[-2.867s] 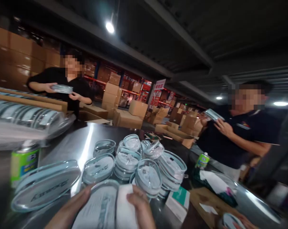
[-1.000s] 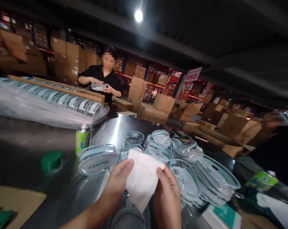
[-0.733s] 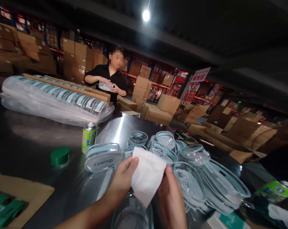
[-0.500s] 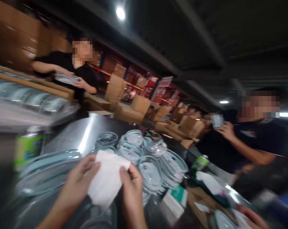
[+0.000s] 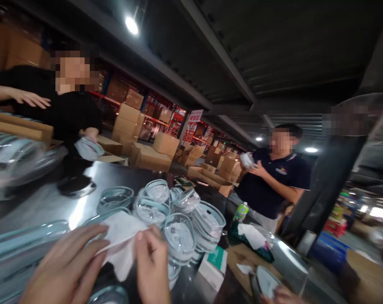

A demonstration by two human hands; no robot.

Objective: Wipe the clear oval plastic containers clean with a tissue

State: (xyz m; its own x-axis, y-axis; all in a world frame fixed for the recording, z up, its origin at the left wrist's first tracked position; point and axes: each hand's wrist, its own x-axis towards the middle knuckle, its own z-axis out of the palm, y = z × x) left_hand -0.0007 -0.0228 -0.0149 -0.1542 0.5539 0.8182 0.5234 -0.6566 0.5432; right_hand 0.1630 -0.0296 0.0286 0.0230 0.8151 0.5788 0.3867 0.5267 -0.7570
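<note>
A thin white wipe hangs crumpled between my two hands. My left hand holds its left side, with the fingers stretched over the sheet. Thumb and fingers of my right hand pinch its right edge. Just behind the wipe is a heap of clear glass food containers with pale blue rims, stacked and leaning on each other. Below my hands a glass container shows only in part at the bottom edge. Larger glass dishes lie left of my left hand.
A white and green box stands right of the heap. Beyond it are cardboard, a green spray can and a pack with a white sheet. Two co-workers handle glassware across the metal table; another hand is at lower right.
The view has swung right. The wipe, spread flat between my hands before, is now folded and drooping. The left co-worker has lowered the glass container; one of that person's hands has let go.
</note>
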